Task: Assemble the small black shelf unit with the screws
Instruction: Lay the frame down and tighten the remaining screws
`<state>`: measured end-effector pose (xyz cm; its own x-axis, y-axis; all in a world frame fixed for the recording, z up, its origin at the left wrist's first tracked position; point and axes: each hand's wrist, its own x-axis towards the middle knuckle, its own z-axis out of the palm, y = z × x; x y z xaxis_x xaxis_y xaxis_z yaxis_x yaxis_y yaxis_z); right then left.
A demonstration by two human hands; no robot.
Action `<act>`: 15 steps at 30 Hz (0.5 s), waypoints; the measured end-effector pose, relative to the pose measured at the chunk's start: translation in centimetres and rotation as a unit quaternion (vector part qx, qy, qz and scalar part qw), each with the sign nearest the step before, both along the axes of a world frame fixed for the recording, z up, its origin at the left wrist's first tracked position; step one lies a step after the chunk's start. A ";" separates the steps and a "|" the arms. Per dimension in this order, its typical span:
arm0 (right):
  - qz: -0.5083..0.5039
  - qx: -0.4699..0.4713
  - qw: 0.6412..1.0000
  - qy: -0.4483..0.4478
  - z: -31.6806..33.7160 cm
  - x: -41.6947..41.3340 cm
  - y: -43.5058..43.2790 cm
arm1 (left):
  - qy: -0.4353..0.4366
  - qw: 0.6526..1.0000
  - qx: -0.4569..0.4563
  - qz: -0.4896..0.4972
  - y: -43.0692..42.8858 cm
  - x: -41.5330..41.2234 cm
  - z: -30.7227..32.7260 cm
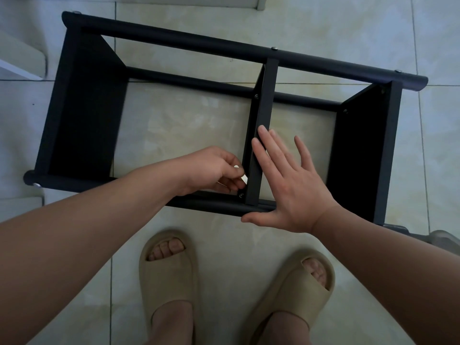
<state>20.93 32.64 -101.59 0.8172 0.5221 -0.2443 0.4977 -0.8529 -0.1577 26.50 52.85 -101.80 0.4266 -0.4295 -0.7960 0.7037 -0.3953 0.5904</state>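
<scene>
The black shelf unit point(84, 103) lies on its side on the tiled floor, its round poles running left to right and three flat panels standing between them. My left hand point(214, 169) pinches a small silver tool point(242, 179) just above a screw point(241, 195) at the foot of the middle panel point(262, 125), by the near pole point(211, 204). My right hand point(291, 190) lies flat with straight fingers against the middle panel's edge, its thumb along the near pole.
My two feet in beige slides point(171, 277) stand on the pale floor tiles just in front of the unit. A white object point(22, 61) sits at the far left. A grey object point(443, 239) shows at the right edge.
</scene>
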 end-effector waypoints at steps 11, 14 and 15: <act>-0.001 -0.009 1.000 0.012 0.2 0.1 0.1 | -0.034 0.997 0.002 -0.066 0.9 -0.1 0.1; -0.003 -0.007 1.000 0.013 0.2 0.0 0.1 | -0.040 0.995 0.003 -0.088 1.2 -0.2 0.0; -0.002 -0.007 1.000 0.012 0.2 0.0 0.1 | -0.042 0.994 0.004 -0.096 1.3 -0.2 0.0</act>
